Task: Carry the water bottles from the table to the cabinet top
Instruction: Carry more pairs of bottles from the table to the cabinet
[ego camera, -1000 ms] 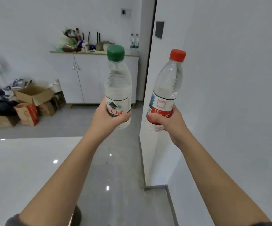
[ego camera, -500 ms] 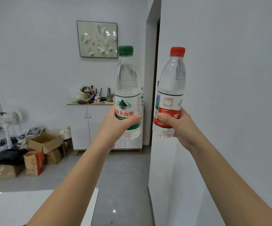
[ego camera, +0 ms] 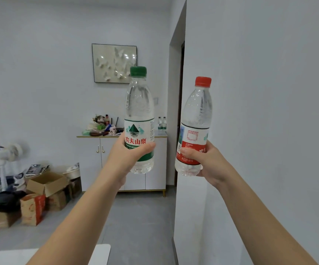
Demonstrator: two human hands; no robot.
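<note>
Grip of left hand (ego camera: 128, 157) round clear plastic green-capped bottle (ego camera: 138, 108), right hand (ego camera: 210, 161) round red-capped bottle (ego camera: 197, 115).

Soft, even, cool-white light fills the room, and shadows are faint. Small bright glints dot the glass of the framed picture (ego camera: 114, 63). The green-capped bottle (ego camera: 139, 119) and red-capped bottle (ego camera: 195, 127) are sharp, their labels readable; the fan (ego camera: 11, 152) at far left looks smeared. The wide lens stretches the forearms (ego camera: 74, 226) toward the lower corners and tilts the wall corner (ego camera: 188, 54).

A butterfly picture (ego camera: 114, 63) hangs on the wall (ego camera: 40, 73), fan (ego camera: 9, 152) near cardboard boxes (ego camera: 46, 183).
</note>
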